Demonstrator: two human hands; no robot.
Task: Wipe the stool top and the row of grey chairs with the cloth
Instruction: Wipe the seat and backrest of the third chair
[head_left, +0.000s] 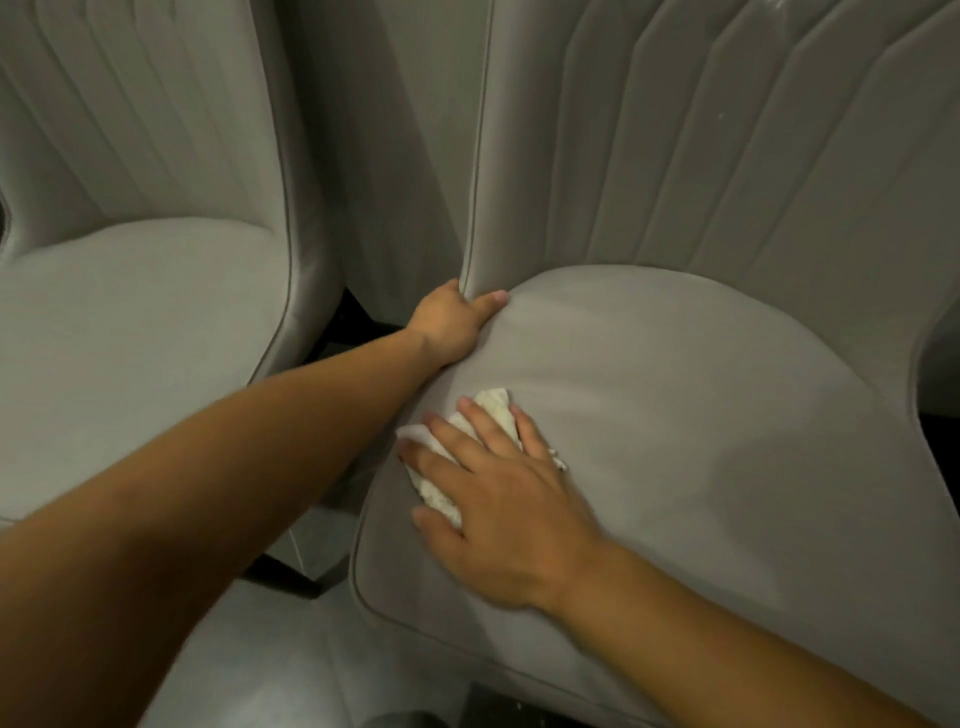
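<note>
1. Cloth (488, 415), white and crumpled, lies on the seat of the right grey chair (701, 426) near its left edge.
2. My right hand (504, 499) presses it flat with straight, spread fingers.
3. My left hand (454, 322) grips that chair's left side where back meets seat.
4. Left grey chair (135, 322) stands just beside.

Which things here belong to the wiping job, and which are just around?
In the job:
cloth, pressed flat under the right hand
right chair, its edge gripped by the left hand
left chair

Just around:
floor
</note>
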